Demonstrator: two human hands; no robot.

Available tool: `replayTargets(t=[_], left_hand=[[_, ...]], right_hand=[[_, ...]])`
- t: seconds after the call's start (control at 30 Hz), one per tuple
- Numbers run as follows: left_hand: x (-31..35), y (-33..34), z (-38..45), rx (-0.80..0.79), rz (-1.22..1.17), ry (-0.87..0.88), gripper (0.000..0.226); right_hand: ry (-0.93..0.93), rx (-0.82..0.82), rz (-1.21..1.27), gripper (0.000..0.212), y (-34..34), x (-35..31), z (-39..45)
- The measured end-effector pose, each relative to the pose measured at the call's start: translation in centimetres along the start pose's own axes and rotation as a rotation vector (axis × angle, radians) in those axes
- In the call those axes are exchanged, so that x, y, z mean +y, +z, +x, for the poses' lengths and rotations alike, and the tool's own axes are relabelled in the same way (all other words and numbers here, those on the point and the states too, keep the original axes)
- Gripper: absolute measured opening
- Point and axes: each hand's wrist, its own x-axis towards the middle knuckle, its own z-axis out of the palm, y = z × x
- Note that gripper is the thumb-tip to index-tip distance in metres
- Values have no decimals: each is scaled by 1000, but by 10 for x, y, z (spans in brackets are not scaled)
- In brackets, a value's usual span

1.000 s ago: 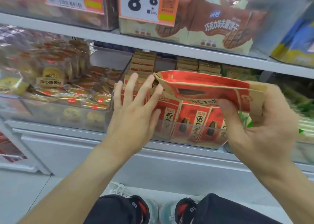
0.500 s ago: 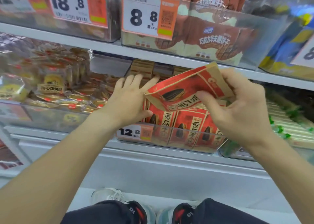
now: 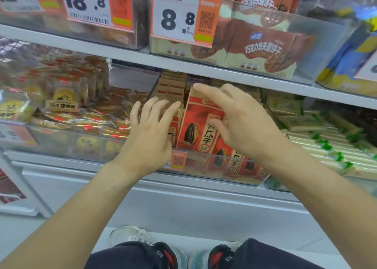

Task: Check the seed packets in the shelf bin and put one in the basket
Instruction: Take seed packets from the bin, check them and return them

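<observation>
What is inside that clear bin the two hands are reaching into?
The clear bin holds upright red sunflower seed packets in rows, with brown packet tops farther back. The left hand and right hand cover several packets.

A clear shelf bin (image 3: 204, 167) sits at the centre of the frame, on the middle shelf, with seed packets (image 3: 232, 162) standing in rows inside it. One seed packet (image 3: 195, 125) stands upright at the bin's front, between the left hand (image 3: 151, 134) on its left and the right hand (image 3: 242, 119) on its right. Left of the bin lie wrapped pastries (image 3: 61, 103); right of it, stacked bars (image 3: 326, 144). On the shelf above, a biscuit bin (image 3: 265, 48) sits behind a price tag (image 3: 183, 15).
</observation>
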Motion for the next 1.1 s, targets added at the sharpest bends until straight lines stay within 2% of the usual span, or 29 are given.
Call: replayTargets(t=[0.1,0.27,0.43,0.7,0.77,0.9,1.0,1.1], left_hand=[[0,-2,-2,-4,-70,-38,74],[5,-6,6,13,-141,-117,54],[11,-3,11,-18,-61,-118,52],[16,0,22,-61,147,-109,45],[16,5,27,-77,173,-81,49],[11,16,33,-148,184,-33,60],[7,22,37,-189,162,-47,74],[4,26,42,-208,131,-71,84]], right_hand=[[3,-41,-85,74,9,-4,1],[68,-75,-181,62,23,-15,1],[137,-249,-182,55,45,-32,7],[211,-501,-345,53,59,-28,44],[255,-532,-294,60,62,-27,53],[342,-475,-162,75,68,-21,67],[436,-638,-93,61,69,-16,85],[407,-674,-72,54,63,-10,102]])
